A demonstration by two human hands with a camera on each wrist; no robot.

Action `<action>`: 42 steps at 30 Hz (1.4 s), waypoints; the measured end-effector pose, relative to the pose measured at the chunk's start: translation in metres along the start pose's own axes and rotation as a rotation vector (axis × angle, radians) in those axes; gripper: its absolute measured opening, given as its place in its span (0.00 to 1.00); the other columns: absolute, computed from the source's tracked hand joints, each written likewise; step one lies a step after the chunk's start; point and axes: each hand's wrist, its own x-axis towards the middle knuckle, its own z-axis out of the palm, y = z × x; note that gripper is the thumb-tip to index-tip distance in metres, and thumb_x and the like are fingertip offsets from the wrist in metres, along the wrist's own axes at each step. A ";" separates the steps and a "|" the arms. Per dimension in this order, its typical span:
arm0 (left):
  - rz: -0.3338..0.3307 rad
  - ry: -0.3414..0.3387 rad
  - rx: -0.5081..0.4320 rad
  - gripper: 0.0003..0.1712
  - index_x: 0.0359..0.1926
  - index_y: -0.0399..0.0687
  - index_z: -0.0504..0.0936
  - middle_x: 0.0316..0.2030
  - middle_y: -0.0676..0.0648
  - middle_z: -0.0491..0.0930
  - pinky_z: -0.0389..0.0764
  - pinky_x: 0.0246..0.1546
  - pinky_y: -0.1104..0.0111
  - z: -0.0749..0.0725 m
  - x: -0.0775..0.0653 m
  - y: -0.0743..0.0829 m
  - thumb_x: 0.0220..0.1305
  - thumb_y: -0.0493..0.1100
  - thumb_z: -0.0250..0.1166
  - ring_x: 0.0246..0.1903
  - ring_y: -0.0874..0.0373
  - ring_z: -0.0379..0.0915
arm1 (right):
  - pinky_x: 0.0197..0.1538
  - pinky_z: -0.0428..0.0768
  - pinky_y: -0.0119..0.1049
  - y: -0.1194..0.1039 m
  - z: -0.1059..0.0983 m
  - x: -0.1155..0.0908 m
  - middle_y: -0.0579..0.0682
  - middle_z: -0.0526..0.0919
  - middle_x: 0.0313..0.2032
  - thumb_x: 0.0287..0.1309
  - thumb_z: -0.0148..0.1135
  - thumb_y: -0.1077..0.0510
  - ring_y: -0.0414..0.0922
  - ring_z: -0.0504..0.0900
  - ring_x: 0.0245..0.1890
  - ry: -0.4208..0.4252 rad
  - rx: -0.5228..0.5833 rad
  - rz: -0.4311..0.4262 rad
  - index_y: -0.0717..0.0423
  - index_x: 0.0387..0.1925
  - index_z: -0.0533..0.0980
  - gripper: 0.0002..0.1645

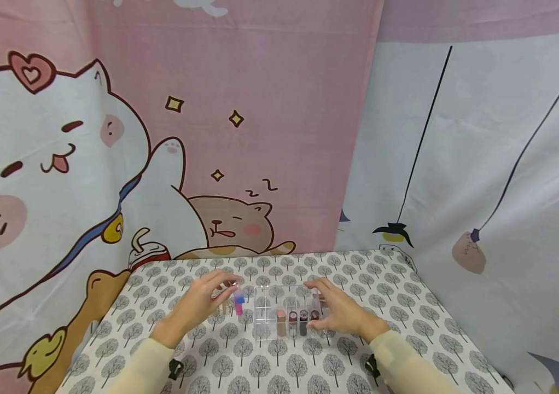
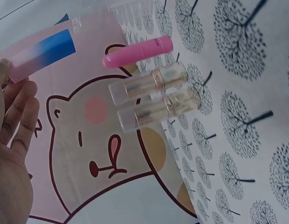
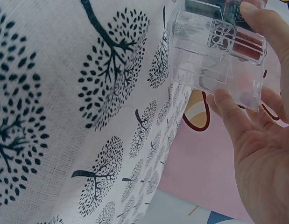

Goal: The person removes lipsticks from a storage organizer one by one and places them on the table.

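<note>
My left hand (image 1: 207, 298) pinches a pink-to-blue lipstick tube (image 2: 51, 52) near its pink end, between thumb and fingers. In the left wrist view, a bright pink tube (image 2: 139, 52) stands just past it, beside two clear-capped lip tubes (image 2: 156, 84). My right hand (image 1: 341, 313) grips the right end of a clear compartmented organizer (image 1: 262, 317), thumb on the near side and fingers on the far side. Several lipsticks (image 1: 281, 323) stand in its near row; the compartments at its left look bare. The right wrist view shows the organizer's transparent wall (image 3: 249, 88) by my fingertips.
A white tablecloth (image 1: 279, 369) printed with grey trees covers the table. Behind it hangs a pink cartoon-cat curtain (image 1: 284, 109), with a pale curtain (image 1: 506, 137) at the right. Small dark objects (image 1: 175, 369) appear near both wrists.
</note>
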 end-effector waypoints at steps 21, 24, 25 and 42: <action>-0.020 0.083 0.116 0.24 0.61 0.42 0.91 0.50 0.48 0.94 0.98 0.41 0.63 -0.020 -0.020 -0.027 0.65 0.27 0.82 0.40 0.58 0.91 | 0.75 0.88 0.70 -0.001 -0.001 0.002 0.56 0.72 0.85 0.57 0.92 0.37 0.63 0.86 0.73 0.008 -0.008 -0.006 0.47 0.89 0.65 0.67; -0.042 0.081 0.124 0.23 0.61 0.42 0.91 0.50 0.47 0.94 0.98 0.41 0.64 -0.022 -0.023 -0.029 0.67 0.27 0.82 0.41 0.58 0.91 | 0.75 0.90 0.66 0.000 0.000 0.000 0.55 0.72 0.85 0.57 0.92 0.38 0.64 0.86 0.73 -0.002 0.006 -0.001 0.46 0.89 0.65 0.66; -0.052 0.077 0.127 0.23 0.61 0.43 0.91 0.51 0.47 0.94 0.98 0.42 0.64 -0.023 -0.025 -0.029 0.67 0.28 0.82 0.41 0.58 0.91 | 0.74 0.90 0.66 0.000 0.001 0.000 0.55 0.72 0.85 0.57 0.92 0.39 0.64 0.87 0.73 -0.004 0.013 -0.001 0.46 0.89 0.65 0.66; -0.134 0.125 0.220 0.24 0.61 0.44 0.91 0.49 0.49 0.94 0.97 0.46 0.67 -0.032 -0.046 -0.043 0.67 0.29 0.83 0.44 0.56 0.92 | 0.75 0.89 0.68 0.002 0.001 0.001 0.54 0.72 0.85 0.58 0.92 0.38 0.64 0.86 0.74 0.010 -0.008 -0.014 0.45 0.88 0.66 0.65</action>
